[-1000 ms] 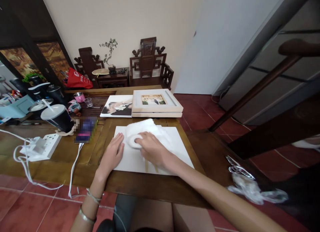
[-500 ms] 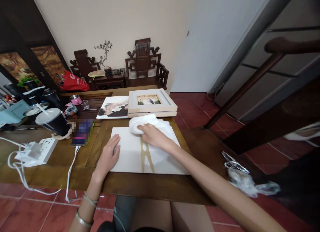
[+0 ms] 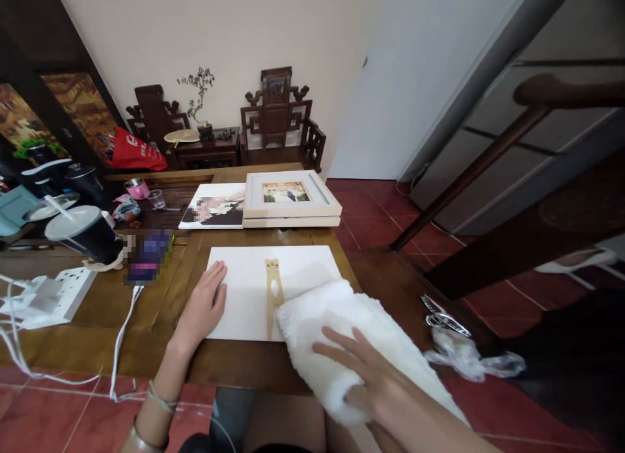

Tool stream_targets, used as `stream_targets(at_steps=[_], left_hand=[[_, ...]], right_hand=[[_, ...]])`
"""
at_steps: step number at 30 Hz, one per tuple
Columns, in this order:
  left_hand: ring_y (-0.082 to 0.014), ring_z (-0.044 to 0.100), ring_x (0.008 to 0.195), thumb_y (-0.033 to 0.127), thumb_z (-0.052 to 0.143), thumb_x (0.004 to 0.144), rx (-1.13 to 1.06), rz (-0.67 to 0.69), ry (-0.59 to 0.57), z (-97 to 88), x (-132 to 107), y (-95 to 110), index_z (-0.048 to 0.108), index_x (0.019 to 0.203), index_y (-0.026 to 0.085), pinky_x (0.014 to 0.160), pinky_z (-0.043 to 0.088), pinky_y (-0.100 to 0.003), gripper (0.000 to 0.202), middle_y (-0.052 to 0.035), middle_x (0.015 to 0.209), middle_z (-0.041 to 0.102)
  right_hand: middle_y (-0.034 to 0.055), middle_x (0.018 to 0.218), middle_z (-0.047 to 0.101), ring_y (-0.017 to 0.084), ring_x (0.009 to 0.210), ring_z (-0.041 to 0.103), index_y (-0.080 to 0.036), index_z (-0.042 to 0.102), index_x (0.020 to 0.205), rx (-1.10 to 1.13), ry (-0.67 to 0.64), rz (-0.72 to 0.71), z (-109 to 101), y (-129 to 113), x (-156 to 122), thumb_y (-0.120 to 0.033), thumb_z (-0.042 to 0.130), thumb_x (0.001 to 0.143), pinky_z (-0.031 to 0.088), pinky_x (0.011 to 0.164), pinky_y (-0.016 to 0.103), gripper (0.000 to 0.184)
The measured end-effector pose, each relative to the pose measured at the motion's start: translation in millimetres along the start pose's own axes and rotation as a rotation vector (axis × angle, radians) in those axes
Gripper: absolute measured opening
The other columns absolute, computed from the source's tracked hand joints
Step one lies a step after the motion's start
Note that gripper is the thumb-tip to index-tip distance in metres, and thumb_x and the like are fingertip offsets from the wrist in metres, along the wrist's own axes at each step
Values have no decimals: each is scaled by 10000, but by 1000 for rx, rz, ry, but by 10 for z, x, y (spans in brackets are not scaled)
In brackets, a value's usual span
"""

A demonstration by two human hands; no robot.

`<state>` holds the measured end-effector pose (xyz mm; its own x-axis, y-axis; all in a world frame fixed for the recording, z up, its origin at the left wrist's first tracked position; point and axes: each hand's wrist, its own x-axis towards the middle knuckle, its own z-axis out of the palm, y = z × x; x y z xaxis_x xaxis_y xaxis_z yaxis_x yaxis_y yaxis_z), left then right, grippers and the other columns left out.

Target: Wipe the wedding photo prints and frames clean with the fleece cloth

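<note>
Left hand [image 3: 201,306] is lying flat along the left edge of the white panel [image 3: 239,293], grip relaxed and grasping nothing, presumably steadying it on the surface [image 3: 244,360]. Right hand [image 3: 368,378] is grasping the bunched white cloth [image 3: 342,310], likely to keep slack controlled. Cloth is covering the panel's near right corner; can't tell whether it's touching or hovering. Its long axis is running diagonally, far-left to near-right; panel's is running left-right, tan strut's [image 3: 269,303] far-near, eared end pointing away.

The head-worn view looks forward and down from close above the worktop [image 3: 234,360], facing the wall [image 3: 209,27] beyond
</note>
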<state>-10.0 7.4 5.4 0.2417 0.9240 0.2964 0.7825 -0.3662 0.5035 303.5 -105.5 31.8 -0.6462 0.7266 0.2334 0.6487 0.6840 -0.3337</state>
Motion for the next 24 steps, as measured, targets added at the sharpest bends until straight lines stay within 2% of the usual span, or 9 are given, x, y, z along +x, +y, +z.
stream_targets(at_steps=[3, 8, 10, 12, 15, 18, 21, 24], left_hand=[[-225, 369, 1370, 265, 386, 933, -4, 13, -1, -5, 1, -4, 508, 1329, 132, 1151, 279, -460, 435, -134, 1427, 467], [-219, 387, 1360, 267, 402, 930, -32, 23, 17, -7, 2, -18, 524, 1315, 150, 1143, 296, -461, 420, -127, 1414, 485], [-219, 393, 1356, 270, 405, 930, -40, 20, 22, -5, 1, -25, 526, 1312, 143, 1141, 303, -455, 420, -130, 1412, 488], [-222, 395, 1355, 275, 408, 929, -46, 16, 24, -4, 0, -30, 529, 1309, 135, 1142, 303, -448, 422, -132, 1410, 489], [-227, 392, 1356, 282, 409, 930, -48, 6, 27, -2, -1, -29, 529, 1308, 130, 1141, 302, -451, 425, -137, 1416, 482], [-232, 396, 1354, 286, 410, 929, -46, 2, 32, 0, 1, -18, 536, 1302, 139, 1140, 300, -463, 420, -138, 1414, 483], [-232, 398, 1352, 290, 414, 926, -51, 5, 34, 2, 8, -7, 542, 1297, 155, 1142, 296, -462, 415, -127, 1407, 494], [-230, 388, 1358, 291, 409, 927, -51, 6, 26, 4, 14, -3, 538, 1303, 163, 1146, 288, -459, 418, -117, 1414, 489]], right_hand=[[78, 1355, 532, 265, 1378, 305, -209, 665, 798, 17, -3, 14, -26, 218, 245, 26, 390, 644, 243, 1120, 564, 393], [188, 1307, 538, 328, 1342, 349, -119, 676, 915, -36, -3, 153, -12, 729, 958, 61, 390, 635, 272, 1067, 615, 439], [207, 1311, 527, 342, 1332, 355, -97, 675, 939, -80, 1, 191, -4, 818, 1143, 76, 384, 648, 284, 1052, 620, 447], [209, 1315, 523, 345, 1333, 350, -89, 675, 949, -107, 2, 204, 5, 814, 1188, 84, 381, 652, 274, 1058, 619, 453], [197, 1321, 525, 336, 1352, 323, -98, 682, 928, -102, 10, 185, 27, 640, 967, 70, 389, 643, 239, 1087, 614, 442], [132, 1362, 512, 305, 1385, 269, -162, 689, 826, -61, -11, 120, 49, 327, 513, 36, 393, 630, 205, 1117, 605, 406], [65, 1375, 514, 285, 1387, 275, -230, 670, 752, -31, -7, 31, 37, 53, 84, -17, 419, 671, 228, 1120, 599, 340], [40, 1383, 508, 263, 1388, 281, -252, 666, 775, -11, -14, 16, -3, 14, -57, -25, 407, 690, 273, 1120, 561, 355]])
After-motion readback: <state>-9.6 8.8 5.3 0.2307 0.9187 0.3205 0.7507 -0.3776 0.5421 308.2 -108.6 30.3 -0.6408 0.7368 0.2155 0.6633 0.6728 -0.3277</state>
